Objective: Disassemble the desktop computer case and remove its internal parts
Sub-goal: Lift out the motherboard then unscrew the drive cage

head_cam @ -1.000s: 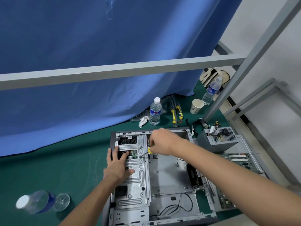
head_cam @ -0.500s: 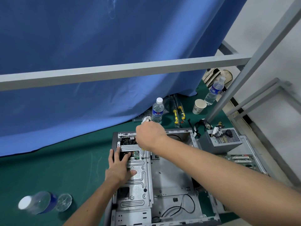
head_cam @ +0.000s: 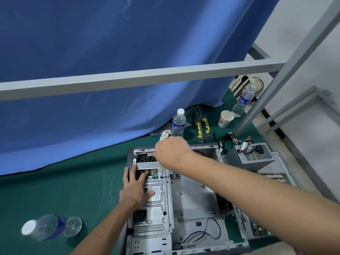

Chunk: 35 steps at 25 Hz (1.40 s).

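The open grey computer case (head_cam: 193, 203) lies flat on the green table, side panel off. Its silver drive cage (head_cam: 156, 208) fills the left half. My left hand (head_cam: 135, 188) lies flat on the cage, fingers straight and reaching into a cutout near the top. My right hand (head_cam: 172, 153) hovers over the cage's far end and grips a yellow-handled screwdriver (head_cam: 162, 170), whose shaft points down at a screw hole in the cage. A black cable (head_cam: 202, 234) loops on the case floor near me.
A removed power supply (head_cam: 252, 157) and side panel with a board (head_cam: 276, 177) sit right of the case. Behind it stand a water bottle (head_cam: 178, 124), yellow tools (head_cam: 202, 126), a paper cup (head_cam: 225, 118) and a second bottle (head_cam: 242, 102). A bottle (head_cam: 42, 227) lies at left. A grey bar (head_cam: 139, 78) crosses overhead.
My right hand moved left and farther along the case with the screwdriver, then dropped its tip onto the cage. My left hand stayed flat on the drive cage.
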Each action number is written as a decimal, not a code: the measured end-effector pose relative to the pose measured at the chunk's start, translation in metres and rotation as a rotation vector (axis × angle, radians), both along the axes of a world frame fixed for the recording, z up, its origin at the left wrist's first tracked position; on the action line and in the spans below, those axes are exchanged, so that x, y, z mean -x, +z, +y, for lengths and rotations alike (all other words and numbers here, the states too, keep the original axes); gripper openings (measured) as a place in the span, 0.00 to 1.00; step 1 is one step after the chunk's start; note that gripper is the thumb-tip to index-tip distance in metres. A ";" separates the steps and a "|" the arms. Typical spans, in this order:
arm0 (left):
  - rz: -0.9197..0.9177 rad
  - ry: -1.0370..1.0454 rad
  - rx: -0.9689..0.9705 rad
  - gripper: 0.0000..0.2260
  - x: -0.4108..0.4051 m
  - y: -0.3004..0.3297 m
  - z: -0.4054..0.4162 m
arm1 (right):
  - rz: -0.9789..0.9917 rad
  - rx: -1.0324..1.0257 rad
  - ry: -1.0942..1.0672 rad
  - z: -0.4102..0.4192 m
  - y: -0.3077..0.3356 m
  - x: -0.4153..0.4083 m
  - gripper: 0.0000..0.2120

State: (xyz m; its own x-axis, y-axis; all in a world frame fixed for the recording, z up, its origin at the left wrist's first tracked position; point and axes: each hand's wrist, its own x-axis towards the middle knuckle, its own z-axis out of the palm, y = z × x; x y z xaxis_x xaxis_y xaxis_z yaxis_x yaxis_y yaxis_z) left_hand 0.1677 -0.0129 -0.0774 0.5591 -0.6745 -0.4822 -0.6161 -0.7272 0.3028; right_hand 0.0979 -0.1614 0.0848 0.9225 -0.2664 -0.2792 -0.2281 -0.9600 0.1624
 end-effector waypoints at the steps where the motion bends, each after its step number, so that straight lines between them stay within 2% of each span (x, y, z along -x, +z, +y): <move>1: 0.000 0.000 0.003 0.34 0.000 0.000 0.000 | -0.014 -0.022 0.095 0.001 0.004 0.000 0.10; 3: -0.001 0.000 -0.001 0.35 0.000 0.001 0.000 | 0.003 -0.196 0.262 -0.006 0.010 0.002 0.12; 5: -0.002 -0.001 -0.009 0.35 0.001 0.002 0.000 | 0.041 -0.322 0.208 -0.005 0.013 0.004 0.14; 6: -0.001 -0.003 -0.010 0.35 0.001 0.002 -0.001 | 0.042 -0.297 0.089 -0.003 0.012 0.004 0.15; 8: -0.002 0.000 -0.011 0.35 0.001 0.003 0.000 | 0.049 -0.079 -0.117 0.003 0.005 0.002 0.20; 10: -0.005 -0.001 -0.011 0.34 0.001 0.003 0.000 | 0.011 0.020 -0.035 0.001 0.003 0.001 0.11; 11: -0.004 -0.003 -0.010 0.34 0.001 0.003 0.000 | -0.002 -0.043 0.045 -0.004 0.005 0.002 0.09; 13: 0.002 -0.004 -0.009 0.34 0.001 0.003 0.000 | 0.013 -0.315 0.148 -0.018 0.014 0.005 0.16; 14: 0.004 -0.004 -0.011 0.34 0.001 0.003 0.000 | 0.042 -0.429 0.127 -0.021 0.015 0.006 0.17; 15: 0.004 -0.005 -0.013 0.34 0.000 0.003 0.000 | 0.073 -0.432 0.091 -0.020 0.014 0.006 0.17; 18: 0.006 -0.006 -0.006 0.34 0.000 0.001 0.001 | 0.117 -0.055 -0.070 -0.016 0.001 0.005 0.22; 19: 0.005 -0.006 0.000 0.34 0.000 0.001 0.001 | 0.069 0.024 -0.026 -0.016 -0.001 0.005 0.18; 20: 0.003 -0.007 0.005 0.34 -0.001 0.000 0.001 | 0.026 0.016 0.037 -0.017 -0.001 0.006 0.12; 21: 0.000 -0.009 0.005 0.34 -0.001 -0.001 0.001 | -0.005 -0.062 0.105 -0.021 0.001 0.007 0.09; 22: -0.001 -0.011 0.002 0.34 -0.001 -0.001 0.000 | -0.009 -0.192 0.151 -0.026 0.004 0.007 0.13; 24: 0.001 -0.011 -0.003 0.34 0.000 -0.002 0.000 | 0.026 -0.459 0.119 -0.029 0.009 0.008 0.17; 25: -0.001 -0.010 -0.003 0.34 -0.001 -0.002 0.000 | 0.028 -0.462 0.076 -0.025 0.008 0.007 0.15; 27: 0.000 -0.008 -0.001 0.34 -0.001 -0.003 0.001 | 0.042 -0.206 -0.052 -0.020 0.000 0.004 0.18; 28: 0.003 -0.006 0.000 0.34 -0.001 -0.003 0.001 | 0.032 -0.075 -0.054 -0.018 -0.003 0.003 0.19; 29: 0.003 -0.004 0.003 0.34 -0.001 -0.003 0.001 | 0.008 -0.014 -0.013 -0.018 -0.005 0.002 0.15; 30: 0.003 -0.003 0.005 0.34 -0.001 -0.003 0.001 | -0.025 -0.070 0.038 -0.019 -0.005 0.003 0.10; 31: 0.004 -0.003 0.006 0.34 -0.001 -0.003 0.001 | -0.048 -0.193 0.097 -0.022 -0.001 0.004 0.10; 33: 0.007 0.000 0.005 0.34 -0.001 -0.003 0.001 | -0.008 -0.446 0.129 -0.026 0.006 0.007 0.19; 34: 0.007 0.001 0.003 0.34 -0.001 -0.003 0.001 | 0.003 -0.475 0.118 -0.024 0.006 0.008 0.19; 35: 0.008 0.001 0.004 0.34 -0.001 -0.004 0.001 | 0.009 -0.409 0.069 -0.021 0.005 0.008 0.17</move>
